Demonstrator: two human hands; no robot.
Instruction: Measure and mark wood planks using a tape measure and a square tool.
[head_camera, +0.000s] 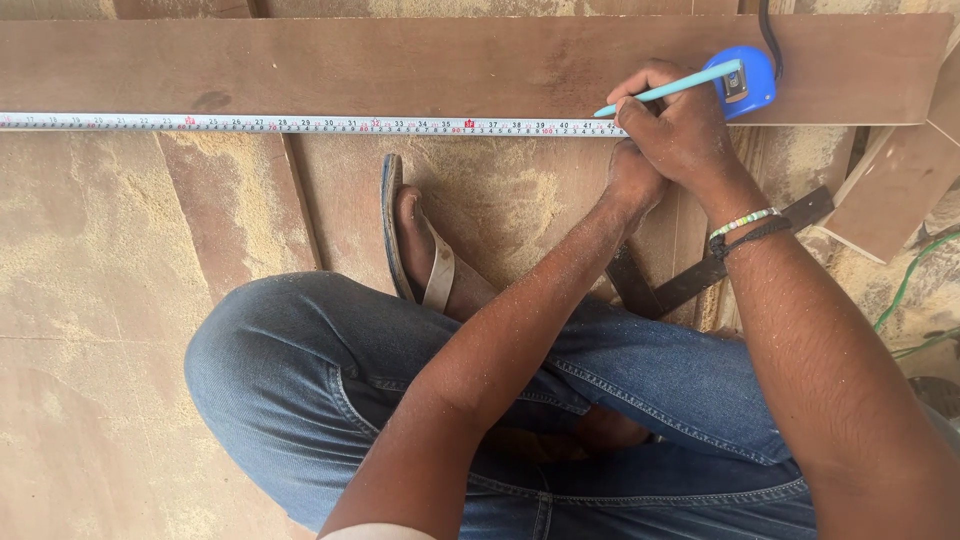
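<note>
A long brown wooden board (400, 65) lies across the top of the view. A white measuring tape (300, 125) is stretched along its near edge, running to a blue tape case (750, 85) at the right. My right hand (680, 125) holds a light blue pencil (665, 90) with its tip on the board near the tape. My left hand (632, 180) sits just under the right hand, pressing near the tape's edge; its fingers are mostly hidden.
I squat in blue jeans (330, 390) with a foot in a sandal (415, 240) on sawdust-covered plywood. A dark metal square (700, 275) lies behind my right wrist. Board offcuts (890, 185) and a green cable (905, 285) lie at the right.
</note>
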